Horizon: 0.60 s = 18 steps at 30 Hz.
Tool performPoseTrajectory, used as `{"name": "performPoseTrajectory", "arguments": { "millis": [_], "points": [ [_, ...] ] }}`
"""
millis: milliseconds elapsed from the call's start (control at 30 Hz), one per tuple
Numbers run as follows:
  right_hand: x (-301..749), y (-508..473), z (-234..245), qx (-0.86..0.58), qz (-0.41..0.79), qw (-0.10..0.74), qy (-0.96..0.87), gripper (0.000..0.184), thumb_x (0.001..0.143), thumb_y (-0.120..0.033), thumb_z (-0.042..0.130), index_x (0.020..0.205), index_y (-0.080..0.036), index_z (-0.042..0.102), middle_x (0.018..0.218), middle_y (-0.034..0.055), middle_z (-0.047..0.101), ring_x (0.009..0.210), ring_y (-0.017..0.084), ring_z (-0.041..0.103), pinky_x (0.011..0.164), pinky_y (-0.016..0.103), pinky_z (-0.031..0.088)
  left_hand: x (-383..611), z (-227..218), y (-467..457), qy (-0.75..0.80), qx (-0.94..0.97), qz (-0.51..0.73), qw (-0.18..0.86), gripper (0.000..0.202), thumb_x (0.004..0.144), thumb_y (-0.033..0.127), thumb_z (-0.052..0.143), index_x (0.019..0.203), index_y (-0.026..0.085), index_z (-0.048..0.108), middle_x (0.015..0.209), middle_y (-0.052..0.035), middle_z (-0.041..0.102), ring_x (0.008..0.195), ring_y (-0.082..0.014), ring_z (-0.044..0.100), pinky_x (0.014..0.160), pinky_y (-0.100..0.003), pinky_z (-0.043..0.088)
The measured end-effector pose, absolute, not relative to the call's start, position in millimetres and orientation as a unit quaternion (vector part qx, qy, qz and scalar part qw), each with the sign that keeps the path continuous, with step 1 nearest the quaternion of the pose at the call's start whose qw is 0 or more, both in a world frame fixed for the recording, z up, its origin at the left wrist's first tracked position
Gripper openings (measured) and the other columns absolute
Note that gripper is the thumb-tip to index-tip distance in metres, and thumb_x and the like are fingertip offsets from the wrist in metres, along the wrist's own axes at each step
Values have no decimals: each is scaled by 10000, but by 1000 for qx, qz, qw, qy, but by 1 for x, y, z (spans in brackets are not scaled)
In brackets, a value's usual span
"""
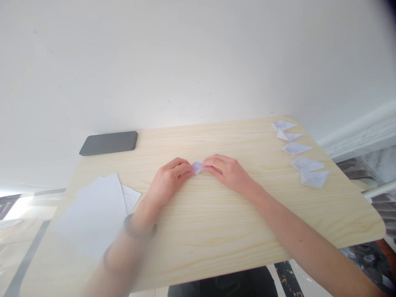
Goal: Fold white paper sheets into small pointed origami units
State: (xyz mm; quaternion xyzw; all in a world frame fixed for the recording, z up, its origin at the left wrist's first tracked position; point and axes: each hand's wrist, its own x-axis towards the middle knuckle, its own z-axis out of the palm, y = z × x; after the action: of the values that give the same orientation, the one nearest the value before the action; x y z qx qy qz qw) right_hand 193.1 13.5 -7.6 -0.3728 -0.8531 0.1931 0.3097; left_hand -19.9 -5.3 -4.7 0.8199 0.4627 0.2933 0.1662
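A small folded piece of white paper (198, 167) is held between my two hands, just above or on the middle of the wooden table (216, 227). My left hand (170, 177) pinches its left end, with a dark band around the wrist. From the right, my right hand (227, 171) grips the other end between thumb and fingers. Most of the paper's ends are hidden under the fingertips. Several folded white paper pieces (297, 148), pointed in shape, lie in a column along the table's right side.
Loose white paper sheets (95, 210) lie in a pile at the left, partly behind my left forearm. A dark grey phone-like slab (109, 143) rests at the back left. Behind the table stands a white wall (185, 62).
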Motion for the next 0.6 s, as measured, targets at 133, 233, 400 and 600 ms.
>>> {"name": "performPoseTrajectory", "arguments": {
  "millis": [133, 233, 400, 600],
  "points": [
    [194, 13, -9, -408, 201, 315, -833, 119, 883, -276, 502, 936, -217, 591, 892, 15, 659, 763, 129, 600, 723, 257, 457, -21, -2, -5, 483, 807, 287, 184, 139, 852, 293, 541, 929, 213, 624, 981, -31, 628, 699, -112, 576, 648, -240, 463],
    [197, 15, -10, -419, 212, 321, -822, 119, 881, -281, 503, 894, -209, 597, 870, 16, 659, 753, 131, 606, 711, 252, 458, -26, -1, -3, 495, 803, 269, 193, 119, 835, 281, 560, 913, 214, 620, 974, -21, 632, 643, -103, 556, 629, -244, 460],
    [203, 17, -8, -437, 244, 329, -801, 189, 907, -209, 435, 1063, -229, 541, 1012, 6, 671, 876, 130, 640, 760, 238, 469, -35, -1, 0, 481, 804, 284, 204, 167, 872, 205, 483, 859, 210, 649, 906, -17, 654, 789, -132, 592, 685, -236, 463],
    [201, 14, -8, -444, 243, 316, -802, 169, 902, -261, 470, 1003, -245, 604, 955, -30, 698, 786, 119, 658, 712, 222, 474, -34, -6, 0, 449, 810, 327, 185, 169, 869, 212, 509, 905, 218, 674, 936, -37, 622, 758, -119, 586, 642, -234, 455]
  ]
}}
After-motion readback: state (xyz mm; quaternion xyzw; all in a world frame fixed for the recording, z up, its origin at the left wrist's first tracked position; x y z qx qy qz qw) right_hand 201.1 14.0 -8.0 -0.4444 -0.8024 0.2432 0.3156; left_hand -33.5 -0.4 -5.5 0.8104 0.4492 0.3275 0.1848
